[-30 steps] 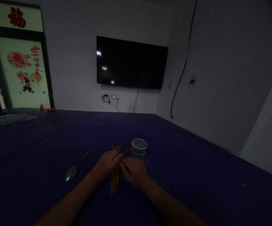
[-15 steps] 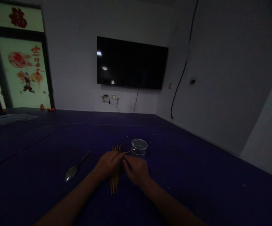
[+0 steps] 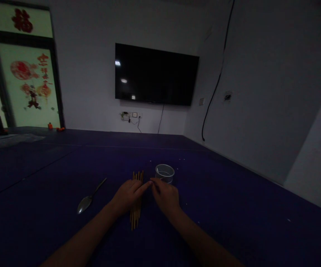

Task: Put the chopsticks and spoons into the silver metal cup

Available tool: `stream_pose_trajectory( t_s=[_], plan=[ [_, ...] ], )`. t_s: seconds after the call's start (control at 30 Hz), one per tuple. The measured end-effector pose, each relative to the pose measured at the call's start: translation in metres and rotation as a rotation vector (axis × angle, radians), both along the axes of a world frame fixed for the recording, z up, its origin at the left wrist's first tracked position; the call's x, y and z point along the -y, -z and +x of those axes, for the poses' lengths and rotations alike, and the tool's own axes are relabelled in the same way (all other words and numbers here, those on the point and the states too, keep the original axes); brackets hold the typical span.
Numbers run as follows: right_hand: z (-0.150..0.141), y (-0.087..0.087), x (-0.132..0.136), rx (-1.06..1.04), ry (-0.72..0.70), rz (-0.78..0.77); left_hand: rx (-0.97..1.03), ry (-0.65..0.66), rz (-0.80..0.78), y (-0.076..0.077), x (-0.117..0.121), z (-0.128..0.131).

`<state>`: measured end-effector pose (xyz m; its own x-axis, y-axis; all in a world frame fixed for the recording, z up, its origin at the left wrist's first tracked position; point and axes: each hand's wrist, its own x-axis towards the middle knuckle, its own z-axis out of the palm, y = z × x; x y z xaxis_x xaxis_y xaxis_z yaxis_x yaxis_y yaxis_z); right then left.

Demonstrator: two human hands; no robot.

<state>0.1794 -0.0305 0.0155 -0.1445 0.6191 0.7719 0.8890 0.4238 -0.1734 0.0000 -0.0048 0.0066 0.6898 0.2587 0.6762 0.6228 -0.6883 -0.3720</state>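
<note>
My left hand [image 3: 127,194] lies across a bundle of thin wooden sticks, like chopsticks [image 3: 135,215], its thumb and finger pinched together at the right side. Meeting it there are the closed fingers of my right hand [image 3: 166,196]. Between the fingertips is a thin metal rod [image 3: 161,179], mostly covered by my right hand; its ends and exact kind cannot be made out. Just behind my right hand stands a clear plastic cup [image 3: 164,168], its lower part hidden. A metal spoon [image 3: 85,204] rests to the left of my left hand, bowl toward me.
A dark blue-purple surface [image 3: 232,215] reaches to the walls, with small white specks on it. A television [image 3: 156,74] hangs on the far wall above sockets and cords. On the right wall dangles a black cable [image 3: 218,74]. Small orange objects [image 3: 60,129] lie by the glass door.
My right hand has shifted slightly right and up, its fingers now over the thin metal rod, which showed more before. My left fingertips moved slightly right. Sticks, spoon and cup stay put.
</note>
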Motion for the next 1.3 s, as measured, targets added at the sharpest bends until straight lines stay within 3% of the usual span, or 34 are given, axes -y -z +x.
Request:
stream_pose_trajectory(
  t_s=[0.3, 0.53, 0.67, 0.83, 1.03, 1.3],
  plan=[
    [0.001, 0.0, -0.002, 0.047, 0.107, -0.076, 0.029, -0.042, -0.002, -0.001, -0.002, -0.002],
    [0.001, -0.003, -0.004, 0.062, 0.181, -0.282, 0.075, -0.057, -0.037, 0.002, -0.005, -0.002],
    [0.001, -0.007, -0.002, 0.087, 0.209, -0.41, 0.052, -0.071, -0.142, 0.001, -0.004, -0.002],
    [-0.001, -0.012, 0.004, 0.134, 0.166, -0.519, -0.034, -0.143, -0.427, 0.001, -0.004, 0.0],
    [-0.001, -0.011, 0.003, 0.15, 0.17, -0.544, -0.064, -0.206, -0.542, 0.005, -0.008, 0.001],
    [0.0, -0.005, 0.0, 0.11, 0.156, -0.36, 0.021, -0.224, -0.431, 0.003, -0.009, -0.001]
  ],
)
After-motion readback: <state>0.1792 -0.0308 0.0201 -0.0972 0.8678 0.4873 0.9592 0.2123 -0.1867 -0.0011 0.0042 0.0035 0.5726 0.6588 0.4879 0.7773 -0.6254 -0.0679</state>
